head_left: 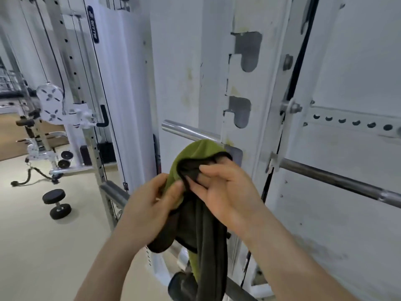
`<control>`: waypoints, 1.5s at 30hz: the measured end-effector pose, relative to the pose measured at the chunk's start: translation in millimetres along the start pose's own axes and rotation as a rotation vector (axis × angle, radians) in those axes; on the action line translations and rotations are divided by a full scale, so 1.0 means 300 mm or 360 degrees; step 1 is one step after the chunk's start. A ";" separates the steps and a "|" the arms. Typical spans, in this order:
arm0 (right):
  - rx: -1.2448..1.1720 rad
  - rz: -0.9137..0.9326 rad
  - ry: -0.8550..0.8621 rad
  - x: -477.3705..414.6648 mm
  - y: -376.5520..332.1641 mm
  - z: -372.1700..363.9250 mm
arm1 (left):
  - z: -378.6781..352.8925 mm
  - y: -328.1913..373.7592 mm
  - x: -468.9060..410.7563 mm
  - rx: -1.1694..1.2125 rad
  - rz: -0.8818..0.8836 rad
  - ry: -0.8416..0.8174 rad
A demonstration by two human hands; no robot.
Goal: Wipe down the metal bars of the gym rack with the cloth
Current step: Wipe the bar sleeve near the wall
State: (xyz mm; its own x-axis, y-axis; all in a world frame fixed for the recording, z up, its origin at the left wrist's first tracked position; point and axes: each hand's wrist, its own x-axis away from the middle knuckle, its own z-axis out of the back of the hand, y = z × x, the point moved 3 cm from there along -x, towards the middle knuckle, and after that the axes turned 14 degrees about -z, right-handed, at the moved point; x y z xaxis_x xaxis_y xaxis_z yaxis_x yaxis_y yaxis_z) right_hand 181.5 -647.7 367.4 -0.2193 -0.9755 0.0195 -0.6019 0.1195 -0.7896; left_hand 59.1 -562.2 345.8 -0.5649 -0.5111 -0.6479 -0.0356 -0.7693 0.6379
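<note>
You hold the green-and-black fabric cloth (196, 152) bunched just in front of the short chrome bar (186, 129) of the white steel rack (271, 88); left hand (152, 200) pinches its edge; right hand (226, 190) curls its fingers into a fold; the wiping seems mostly still to do.

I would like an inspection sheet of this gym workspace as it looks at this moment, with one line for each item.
Surface: white rack upright, paint stained and chipped.
Job's things: green-and-black cloth held in front of the chrome bar, contact cannot be told; barbell bar at right, untouched.
Clutter: dumbbell lying on the floor at left.
Hands: left hand and right hand both hold the cloth.
Cables: black cable runs down beside the upright.
Surroundings: pulley machine at left.
</note>
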 end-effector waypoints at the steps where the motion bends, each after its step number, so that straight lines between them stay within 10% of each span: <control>1: 0.0046 -0.0020 0.0069 -0.031 0.007 0.010 | 0.005 -0.028 -0.034 0.0182 0.0167 0.0171; 5: 0.0651 -0.0143 0.0426 -0.091 0.049 0.067 | -0.006 -0.142 -0.163 0.1358 0.0796 0.0809; 9: 0.1077 -0.0077 0.0802 -0.123 0.113 0.138 | -0.050 -0.197 -0.336 0.1411 0.0789 0.0791; 18: 0.1295 0.0143 0.1300 -0.271 0.187 0.152 | -0.247 -0.155 -0.708 0.1384 0.0395 0.0058; 26: 0.1358 0.0059 0.1524 -0.383 0.236 0.215 | -0.523 -0.225 -0.762 -0.0185 -0.0313 -0.1090; 34: 0.1115 0.0240 0.1557 -0.435 0.246 0.243 | -0.490 -0.407 -0.771 -0.0948 -0.0704 -0.1098; 45: 0.1315 0.0379 0.1658 -0.514 0.142 0.202 | -0.455 -0.614 -0.905 -0.1040 -0.0759 -0.0824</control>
State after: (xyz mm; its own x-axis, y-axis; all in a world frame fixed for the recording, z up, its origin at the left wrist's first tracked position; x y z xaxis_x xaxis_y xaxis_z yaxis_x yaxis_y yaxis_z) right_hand 236.3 -503.4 293.5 -0.9508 -0.3099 -0.0069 0.0853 -0.2404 -0.9669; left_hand 331.7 -333.9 347.4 -0.9095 0.0235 -0.4151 0.0222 -0.9942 -0.1049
